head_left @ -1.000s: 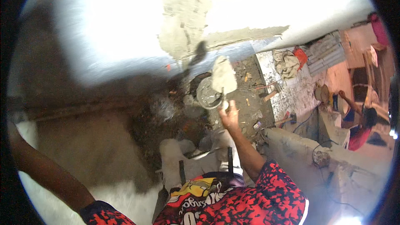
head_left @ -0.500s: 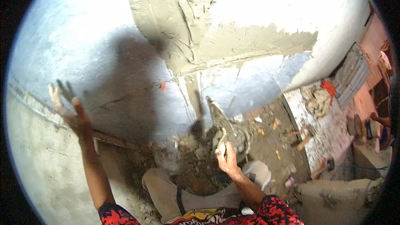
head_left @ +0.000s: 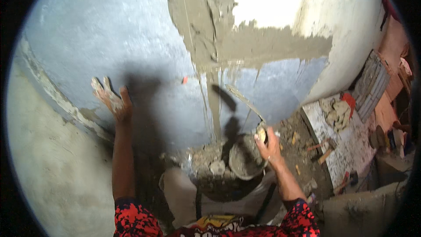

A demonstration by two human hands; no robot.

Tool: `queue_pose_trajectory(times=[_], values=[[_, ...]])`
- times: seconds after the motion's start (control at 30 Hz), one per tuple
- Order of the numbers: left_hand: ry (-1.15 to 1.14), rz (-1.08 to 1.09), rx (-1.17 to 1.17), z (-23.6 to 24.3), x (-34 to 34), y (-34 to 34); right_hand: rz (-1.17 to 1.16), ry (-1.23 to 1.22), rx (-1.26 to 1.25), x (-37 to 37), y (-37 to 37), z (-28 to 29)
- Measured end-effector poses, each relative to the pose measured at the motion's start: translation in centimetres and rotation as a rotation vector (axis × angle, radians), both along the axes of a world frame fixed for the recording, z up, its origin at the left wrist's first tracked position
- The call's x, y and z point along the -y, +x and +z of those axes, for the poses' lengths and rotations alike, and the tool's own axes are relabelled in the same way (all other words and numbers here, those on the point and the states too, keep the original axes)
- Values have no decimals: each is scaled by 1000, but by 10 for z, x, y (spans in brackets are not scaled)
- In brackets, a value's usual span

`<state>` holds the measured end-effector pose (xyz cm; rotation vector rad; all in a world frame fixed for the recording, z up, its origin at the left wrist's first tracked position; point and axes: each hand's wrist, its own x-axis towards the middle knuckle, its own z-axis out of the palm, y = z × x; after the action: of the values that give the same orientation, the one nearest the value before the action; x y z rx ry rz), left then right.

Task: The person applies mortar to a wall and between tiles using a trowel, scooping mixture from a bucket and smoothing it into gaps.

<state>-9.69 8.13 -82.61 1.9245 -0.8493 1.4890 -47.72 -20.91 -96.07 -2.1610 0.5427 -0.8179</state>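
Observation:
My right hand [head_left: 269, 145] is wrapped round the handle of a trowel [head_left: 246, 102]. The long, thin blade points up and left before the wall, seen nearly edge-on, its shadow beside it. Below the hand is a round bucket [head_left: 245, 160] holding grey mortar, between my knees. My left hand [head_left: 115, 101], smeared with mortar, has its fingers spread at the blue-grey wall [head_left: 131, 30]; whether it touches cannot be made out. Wet mortar [head_left: 272, 46] covers the wall in an upright band and a sideways band, with streaks running below.
Rubble and dirt [head_left: 215, 153] lie along the wall's foot. On the right, a pale splattered board [head_left: 346, 162] bears a crumpled cloth [head_left: 335, 113] and a red cloth [head_left: 348, 101]. A hammer [head_left: 325, 152] lies by its edge. A pale side wall [head_left: 57, 158] rises at left.
My right hand has moved right and slightly down with the trowel, uncovering the bucket below. My left hand shows farther right and nearer the dark shadow. The view has shifted.

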Motion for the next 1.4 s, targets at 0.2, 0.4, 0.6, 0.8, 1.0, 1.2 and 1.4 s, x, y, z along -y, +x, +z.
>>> queue_pose_trajectory(times=[0.2,0.4,0.6,0.8,1.0,1.2,1.4], values=[[-9,-20,-57,-19,-5,13,19,-47,-319,21,-36,-82],[-4,-5,-18,-40,-16,44,83,0,-752,16,-24,-103],[-22,2,157,-46,-8,54,246,608,-663,-27,-15,-141],[-79,-117,-4,-57,-14,53,267,220,-680,-84,-10,-121],[-1,-106,34,-53,-9,36,67,-66,-346,-28,-6,-55],[-11,129,143,-36,-3,34,-96,-556,-47,34,21,33],[-39,0,102,-43,-5,44,-126,-701,-99,59,45,96]])
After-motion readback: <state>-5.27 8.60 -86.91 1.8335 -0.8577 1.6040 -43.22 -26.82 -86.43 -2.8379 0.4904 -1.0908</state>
